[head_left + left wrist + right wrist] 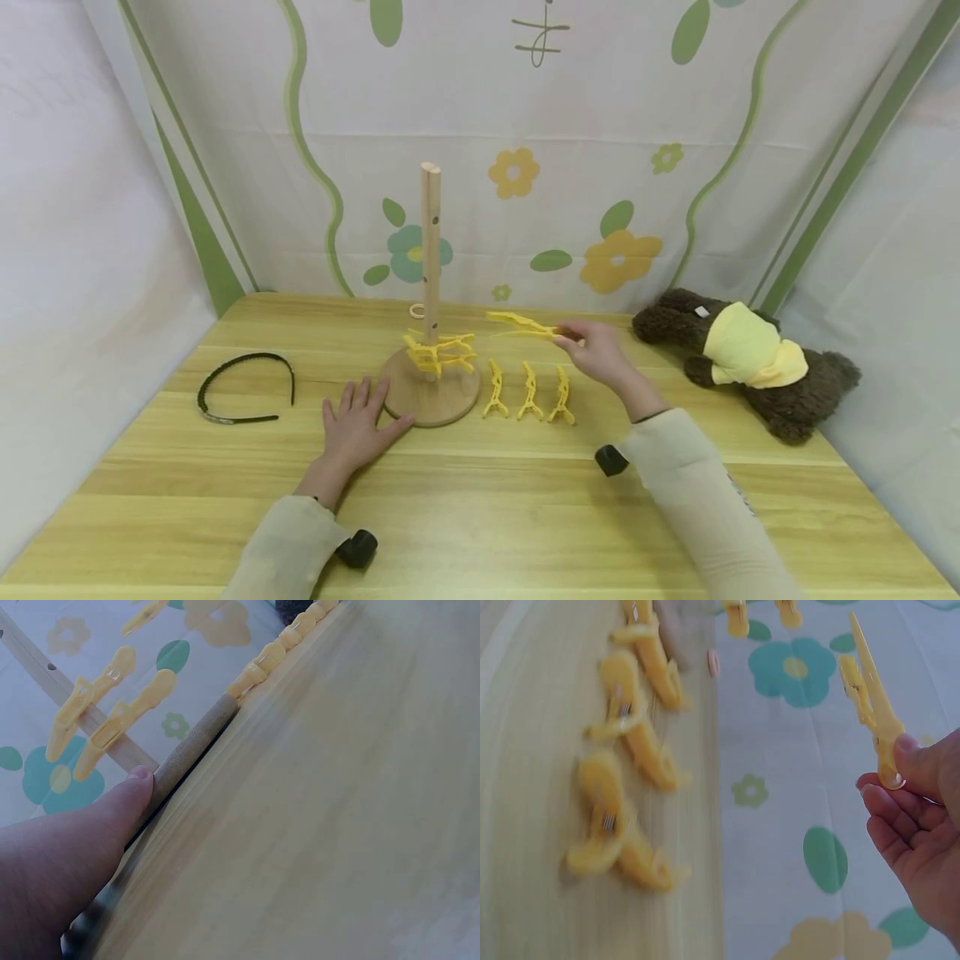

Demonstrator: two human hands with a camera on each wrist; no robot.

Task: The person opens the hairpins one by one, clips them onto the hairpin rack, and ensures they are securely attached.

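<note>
A wooden post [431,250] rises from a round wooden base [431,404]. Two yellow hair clips [440,357] are clipped low on the post, one above the other. My left hand [356,429] lies with fingers spread at the base's left side; in the left wrist view its thumb [124,802] touches the rim. Right of the post, my right hand [596,354] pinches another yellow hair clip [525,323] by its tail, above the table. The right wrist view shows this clip's jaws spread apart. Three more yellow clips [529,392] lie in a row right of the base.
A black headband [247,358] lies at the left of the wooden table [480,517]. At the right is a brown plush toy [750,362] in a yellow top. A small ring [416,312] is behind the post. Printed fabric [465,108] hangs behind.
</note>
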